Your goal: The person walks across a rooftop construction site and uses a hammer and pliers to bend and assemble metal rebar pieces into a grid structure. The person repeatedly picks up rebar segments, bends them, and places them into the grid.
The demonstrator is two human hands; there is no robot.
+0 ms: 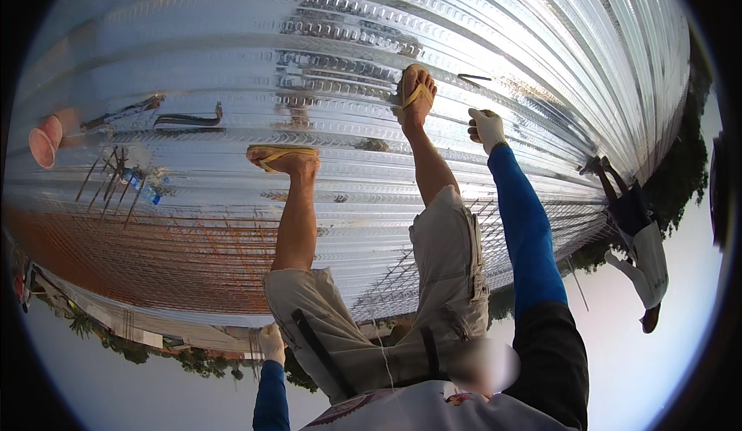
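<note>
one wide spread of ribbed silver sheeting [193, 37] surrounds a worker [328, 319] in yellow sandals [267, 155], a rust-coloured grid of bars [154, 245] along the left and a second worker [648, 261] standing off to the right. a dark bent bar [189, 119] and a reddish container [44, 151] lie well to the left. the gloved right hand [487, 129] shows above the sheeting, fingers curled into a fist; from where i stand, i cannot tell whether anything is inside. the gloved left hand [272, 344] is low and far back, its grasp impossible to make out. smallest, a short dark rod [474, 77] lies just beyond the nearer right hand, its long axis crossing the forearm's line.
</note>
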